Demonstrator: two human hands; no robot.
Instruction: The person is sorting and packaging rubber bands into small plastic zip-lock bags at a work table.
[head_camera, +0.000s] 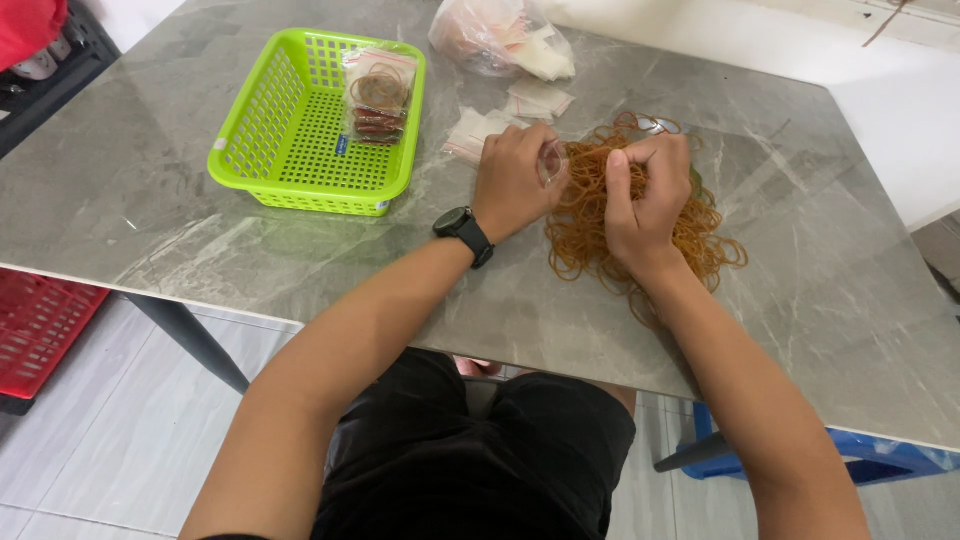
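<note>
Orange rubber bands (640, 215) — one heap — under two hands: left hand (515, 180), right hand (645, 195).

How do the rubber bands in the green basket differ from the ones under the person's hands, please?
The bands in the green basket are sealed in small clear bags; the pile on the table is loose. The bagged ones are few and neatly bunched; the pile is large and tangled, with the left hand and right hand in it. Both are brownish-orange.
</note>
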